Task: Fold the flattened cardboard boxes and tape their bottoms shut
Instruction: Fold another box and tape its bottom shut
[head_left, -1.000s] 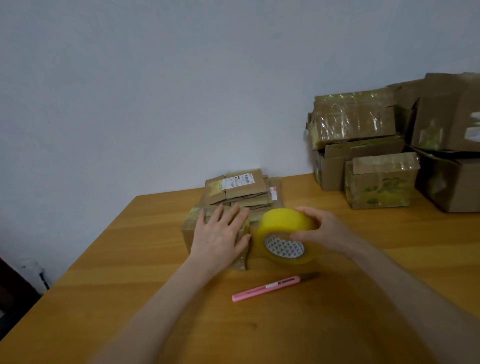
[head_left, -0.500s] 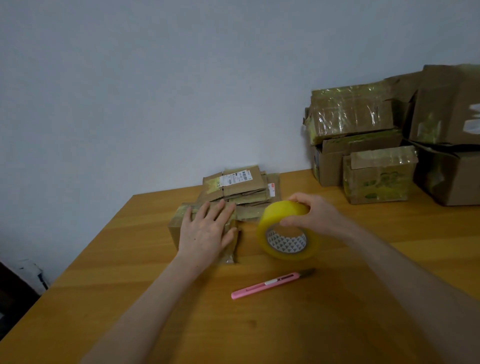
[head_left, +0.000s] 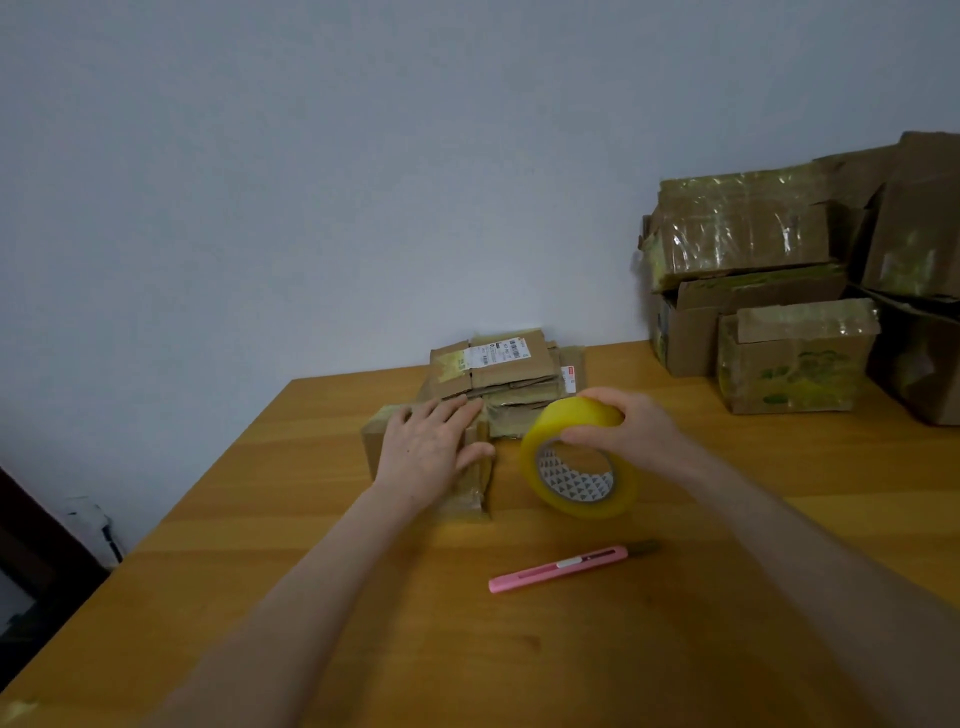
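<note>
Head view: a small folded box (head_left: 431, 467) was pinned flat on the wooden counter (head_left: 311, 597) under the open left hand (head_left: 434, 452), while the yellow tape roll (head_left: 579, 462) was gripped at its top rim by the closed right hand (head_left: 628, 434), just beside the box and not touching it. The cardboard was judged light, thin and easily creased, best held at its edges; the glossy roll was judged stiff and slippery, safest pinched through its core.

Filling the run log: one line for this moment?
left hand: flat on small box | right hand: holding tape roll | pink utility knife: on table
</note>
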